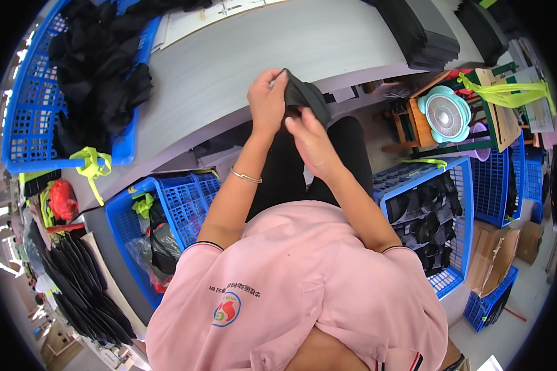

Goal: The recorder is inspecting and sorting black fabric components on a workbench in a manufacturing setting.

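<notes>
A black fabric piece [307, 98], folded or cupped in shape, is held up at the near edge of the grey table. At its upper left corner my left hand [268, 104] pinches the cloth between thumb and fingers. My right hand [314, 141] grips its lower edge, with some fingers hidden under the fabric. A silver bangle [246, 177] circles my left wrist. Which kind of article the black piece is, I cannot tell.
On the grey table [229, 62], a blue basket [18, 139] of black cloth sits left and stacked black sheets [414, 34] lie right. Blue crates [195, 198] flank my legs; the right crate [466, 204] holds black pieces. A turquoise fan [445, 115] rests on a wooden stool.
</notes>
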### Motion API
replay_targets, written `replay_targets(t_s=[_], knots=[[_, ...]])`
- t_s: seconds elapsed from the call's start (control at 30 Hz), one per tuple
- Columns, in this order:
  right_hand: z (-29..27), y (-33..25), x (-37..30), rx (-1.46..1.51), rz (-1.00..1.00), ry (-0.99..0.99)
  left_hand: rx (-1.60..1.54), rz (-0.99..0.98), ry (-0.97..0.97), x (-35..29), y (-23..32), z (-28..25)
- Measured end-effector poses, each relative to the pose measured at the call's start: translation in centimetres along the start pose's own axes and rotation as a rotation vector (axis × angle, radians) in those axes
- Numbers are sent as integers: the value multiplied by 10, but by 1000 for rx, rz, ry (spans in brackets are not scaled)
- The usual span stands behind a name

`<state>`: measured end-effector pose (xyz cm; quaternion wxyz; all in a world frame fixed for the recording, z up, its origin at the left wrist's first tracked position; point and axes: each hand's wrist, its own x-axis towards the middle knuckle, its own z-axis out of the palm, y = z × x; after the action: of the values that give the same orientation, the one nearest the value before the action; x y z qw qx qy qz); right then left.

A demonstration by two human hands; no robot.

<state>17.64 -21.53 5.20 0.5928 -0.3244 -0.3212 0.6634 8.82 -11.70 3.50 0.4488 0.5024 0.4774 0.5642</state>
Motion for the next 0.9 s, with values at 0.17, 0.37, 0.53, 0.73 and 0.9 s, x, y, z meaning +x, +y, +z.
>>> replay_targets(t_s=[0.17, 0.37, 0.53, 0.73, 0.9], knots=[[-4, -11, -25, 122, 82, 74, 11, -95, -97, 1, 4, 1], [-9, -13, -81, -134, 148, -72, -16, -96, 34, 48, -29, -49], [-46, -10, -100, -99, 214, 27, -420, -208, 39, 38, 18, -59], [-48, -20, -62, -469, -9, 386, -398, -203, -92, 16, 65, -60], [-16, -18, 6, -808, -327, 384, -129, -80, -231, -26, 72, -24]])
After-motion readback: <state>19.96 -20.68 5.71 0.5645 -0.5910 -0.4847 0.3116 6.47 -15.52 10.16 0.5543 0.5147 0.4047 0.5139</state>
